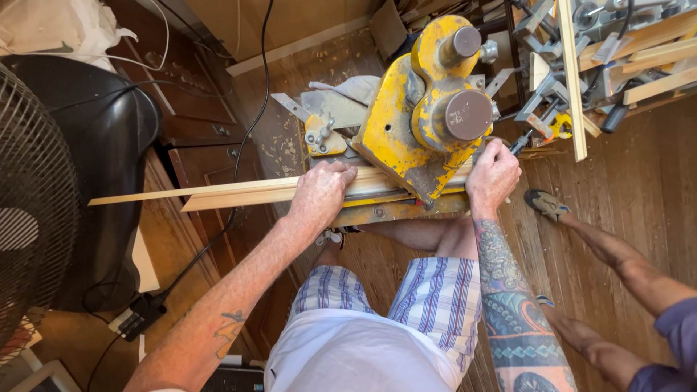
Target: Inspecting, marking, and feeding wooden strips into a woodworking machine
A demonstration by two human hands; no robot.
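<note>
A worn yellow metal machine [406, 123] stands in front of me at mid-frame. A long strip of pale wood moulding [232, 193] lies across its bed and sticks far out to the left. My left hand [321, 194] presses down on the strip just left of the machine's head, fingers curled over its far edge. My right hand [492, 178] grips the right end of the strip at the machine's right side. The part of the strip under the yellow head is hidden.
A black fan [33, 210] and a black chair [109, 145] stand at the left. A rack of wood strips and clamps [602, 51] fills the upper right. Another person's legs and shoe [546, 205] are on the wooden floor at the right. Cables run down the left.
</note>
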